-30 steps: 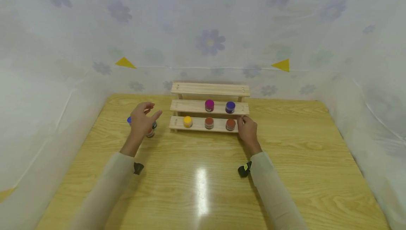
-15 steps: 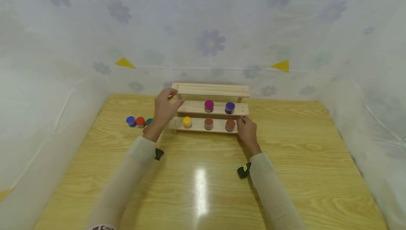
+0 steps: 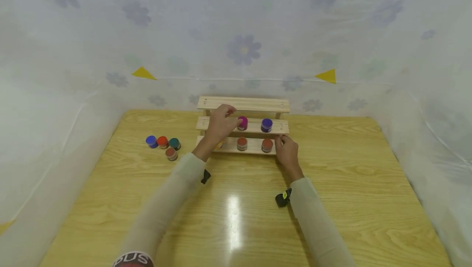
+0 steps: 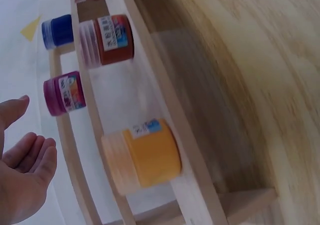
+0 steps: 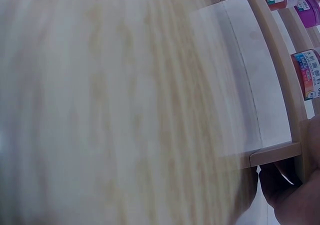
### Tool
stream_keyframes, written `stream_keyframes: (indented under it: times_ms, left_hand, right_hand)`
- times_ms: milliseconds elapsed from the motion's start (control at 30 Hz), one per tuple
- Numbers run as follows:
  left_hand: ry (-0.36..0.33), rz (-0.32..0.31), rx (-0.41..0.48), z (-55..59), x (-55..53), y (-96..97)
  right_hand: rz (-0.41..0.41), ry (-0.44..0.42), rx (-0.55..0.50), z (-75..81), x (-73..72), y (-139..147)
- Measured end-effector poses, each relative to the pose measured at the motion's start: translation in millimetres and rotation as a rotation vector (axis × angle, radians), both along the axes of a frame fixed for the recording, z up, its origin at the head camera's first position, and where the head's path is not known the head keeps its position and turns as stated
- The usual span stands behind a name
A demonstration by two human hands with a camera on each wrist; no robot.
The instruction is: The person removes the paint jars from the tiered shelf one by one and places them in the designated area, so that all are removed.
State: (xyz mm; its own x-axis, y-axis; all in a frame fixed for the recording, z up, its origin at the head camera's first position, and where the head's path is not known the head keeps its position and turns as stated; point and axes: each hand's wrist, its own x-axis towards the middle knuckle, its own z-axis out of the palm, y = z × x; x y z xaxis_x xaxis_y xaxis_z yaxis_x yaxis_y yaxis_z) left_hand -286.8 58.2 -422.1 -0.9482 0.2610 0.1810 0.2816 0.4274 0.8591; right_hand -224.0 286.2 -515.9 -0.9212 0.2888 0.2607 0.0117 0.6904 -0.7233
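Note:
A three-step wooden rack (image 3: 254, 104) stands on the table against the back cloth. My left hand (image 3: 220, 127) is over its middle step, beside a magenta paint jar (image 3: 242, 123). In the left wrist view, thumb and fingers are spread apart with a gap to the magenta jar (image 4: 65, 93). My right hand (image 3: 287, 151) grips the lowest step's right end. A violet-blue jar (image 3: 266, 125) also sits on the middle step. Two brown-red jars (image 3: 241, 143) and a yellow jar (image 4: 152, 157) stand on the lowest step; the left arm mostly covers the yellow one in the head view.
Left of the rack, a blue jar (image 3: 151, 141), a red jar (image 3: 162, 142), a dark green jar (image 3: 175, 143) and a brown-red jar (image 3: 171, 154) stand grouped on the wooden table (image 3: 236, 185). Flowered white cloth (image 3: 243, 25) encloses the back and sides.
My left hand has moved right from above the loose jars to the rack's middle step, uncovering those jars. The right hand keeps its grip on the rack.

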Motion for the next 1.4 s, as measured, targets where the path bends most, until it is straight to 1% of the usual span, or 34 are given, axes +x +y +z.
stream_keyframes:
  times_ms: [33, 133, 200, 267, 400, 567, 700, 800, 967, 1033, 1100, 1267, 1400]
  left_hand:
    - [-0.007, -0.008, -0.008, -1.3, 0.0, 2.6]
    - [0.007, -0.033, -0.042, -5.2, 0.0, 9.0]
    - [0.042, -0.042, -0.077, -7.1, 0.4, 11.8]
    - [0.064, -0.046, -0.090, -8.6, 1.1, 13.9]
    - [0.081, -0.051, -0.116, -11.3, 2.5, 16.8]
    - [0.088, -0.037, -0.126, -11.6, 4.8, 16.9]
    - [0.109, -0.022, -0.123, -12.7, 5.8, 17.0]
    - [0.121, -0.016, -0.112, -13.8, 5.9, 17.4]
    - [0.069, -0.028, -0.047, -15.0, 6.0, 16.7]
    - [0.041, -0.034, -0.014, -14.1, 6.2, 15.5]
    - [0.031, -0.038, 0.006, -12.4, 6.6, 13.7]
    - [0.036, -0.023, 0.034, -9.6, 9.0, 8.2]
    - [0.040, -0.012, 0.049, -11.3, 10.7, 1.8]
  right_hand:
    - [0.000, 0.001, 0.001, 0.0, 0.0, 0]
    - [0.000, 0.006, -0.009, 0.4, 0.4, 0]
    - [0.000, 0.005, -0.010, 0.8, 0.7, -1]
    - [0.001, 0.004, -0.012, 1.1, 0.7, 0]
    - [-0.001, 0.012, -0.008, 1.3, 0.4, 0]
    - [-0.002, 0.028, -0.011, 2.1, 0.0, -1]
    - [-0.001, 0.034, -0.012, 2.1, 0.1, -1]
    - [-0.005, 0.033, -0.010, 2.1, 0.6, -1]
    - [-0.002, 0.021, -0.006, 1.6, 1.7, -1]
    - [0.001, 0.017, -0.005, 1.6, 1.9, 0]
    - [0.001, 0.013, -0.010, 2.1, 2.0, 0]
    - [0.000, 0.015, -0.010, 3.0, 1.5, 1]
    - [-0.001, 0.016, -0.002, 2.4, 0.8, 3]
